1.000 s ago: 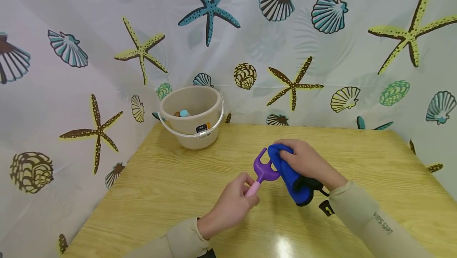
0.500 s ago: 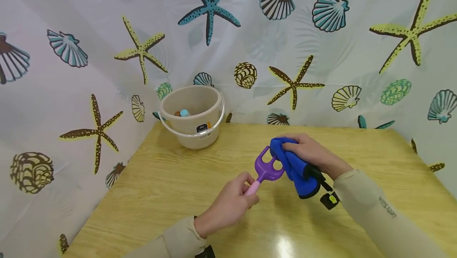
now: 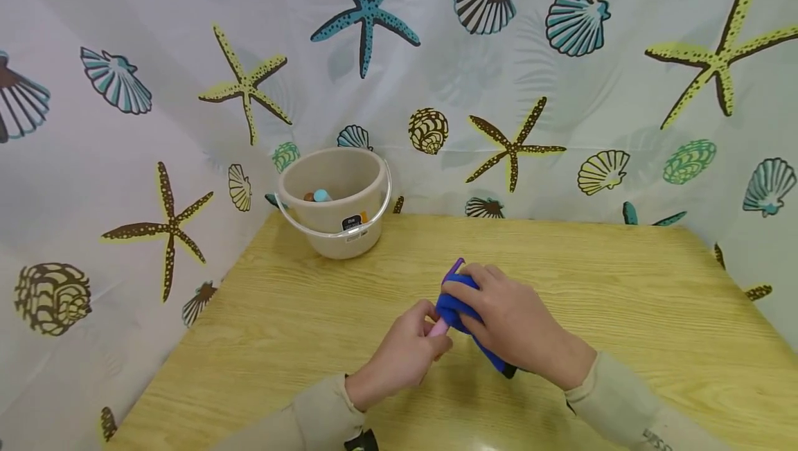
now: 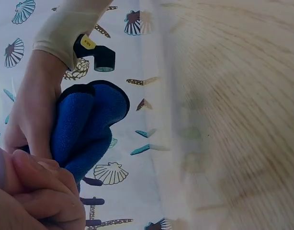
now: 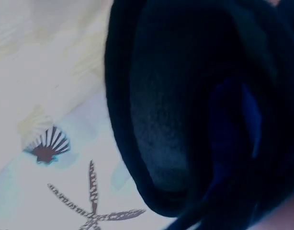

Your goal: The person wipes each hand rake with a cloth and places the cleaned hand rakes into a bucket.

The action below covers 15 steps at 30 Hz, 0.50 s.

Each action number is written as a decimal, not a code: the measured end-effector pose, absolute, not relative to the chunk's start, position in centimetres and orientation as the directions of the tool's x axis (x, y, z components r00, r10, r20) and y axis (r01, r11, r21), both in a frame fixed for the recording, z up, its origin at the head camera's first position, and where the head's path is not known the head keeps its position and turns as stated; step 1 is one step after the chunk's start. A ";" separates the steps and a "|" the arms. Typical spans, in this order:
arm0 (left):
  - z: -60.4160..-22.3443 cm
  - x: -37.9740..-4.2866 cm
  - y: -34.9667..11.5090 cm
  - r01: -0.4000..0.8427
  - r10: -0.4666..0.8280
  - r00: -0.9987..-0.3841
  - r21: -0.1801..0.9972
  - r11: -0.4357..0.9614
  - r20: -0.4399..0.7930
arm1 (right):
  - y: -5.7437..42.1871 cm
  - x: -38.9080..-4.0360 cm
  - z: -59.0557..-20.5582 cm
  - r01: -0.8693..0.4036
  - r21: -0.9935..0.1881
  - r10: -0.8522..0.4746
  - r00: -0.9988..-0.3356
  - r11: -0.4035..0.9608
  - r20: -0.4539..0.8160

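My left hand (image 3: 405, 350) grips the pink handle (image 3: 438, 328) of a purple toy garden fork (image 3: 454, 269). Around the fork's head, my right hand (image 3: 514, 312) holds a folded blue cloth (image 3: 460, 298) with black edging. Only one tine tip shows past the cloth in the head view; the rest of the head is covered. From the left wrist, purple tines (image 4: 93, 201) stick out below the bunched blue cloth (image 4: 84, 129). In the right wrist view, the cloth's dark edging and inner side (image 5: 159, 96) fill most of the picture, hiding the fork.
A beige bucket (image 3: 349, 229) with a clear handle stands at the back left of the wooden table (image 3: 592, 264). Inside it lie a light blue item (image 3: 321, 195) and a brown one (image 3: 308, 197). A shell-and-starfish curtain (image 3: 436, 84) encloses the back and sides.
My right hand has moved left and down with the cloth, from beside the tines to over the fork's head and near its handle. My left hand keeps its grip, nearly still.
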<state>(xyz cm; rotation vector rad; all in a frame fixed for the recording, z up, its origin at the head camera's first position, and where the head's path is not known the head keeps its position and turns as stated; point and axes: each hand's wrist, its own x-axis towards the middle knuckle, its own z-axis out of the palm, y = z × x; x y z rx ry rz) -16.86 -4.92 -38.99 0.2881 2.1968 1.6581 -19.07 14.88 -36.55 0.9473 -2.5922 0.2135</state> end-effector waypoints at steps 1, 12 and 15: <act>-38.9 -16.8 -4.9 -0.036 0.381 -0.912 0.953 0.302 -0.155 | 15.1 -19.3 -36.5 -0.635 -0.019 -0.576 -0.713 0.772 0.400; -38.7 -16.4 -4.6 0.070 0.387 -0.918 0.924 0.377 -0.088 | 15.3 -19.5 -36.0 -0.563 -0.038 -0.522 -0.787 0.826 0.329; -38.7 -16.5 -4.7 0.097 0.385 -0.920 0.913 0.397 -0.069 | 14.6 -18.8 -35.7 -0.602 -0.033 -0.563 -0.763 0.797 0.319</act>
